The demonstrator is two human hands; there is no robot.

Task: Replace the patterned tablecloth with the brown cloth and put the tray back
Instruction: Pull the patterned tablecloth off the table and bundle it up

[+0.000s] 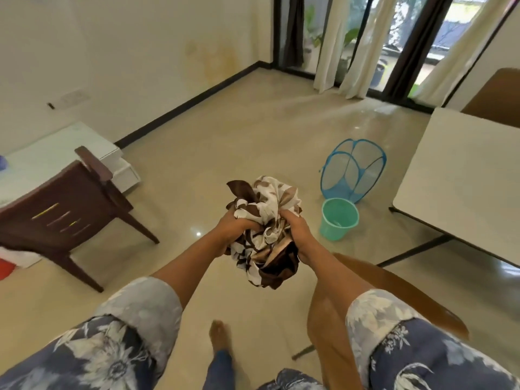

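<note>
Clutching the balled-up patterned tablecloth (264,226), a person's left hand (239,229) and right hand (295,233) curl tightly round it; the bare desk (464,170) at three o'clock likely awaits the brown cloth.

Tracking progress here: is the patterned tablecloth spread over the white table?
No, the patterned tablecloth is bunched up in the left hand and right hand, apart from the white table.

Standing here, I can read no words, labels, brands or numbers. The patterned tablecloth (270,198) carries only a brown leaf print, and the coloured streaks on the dark wooden chair (78,198) are too blurred to read.
</note>
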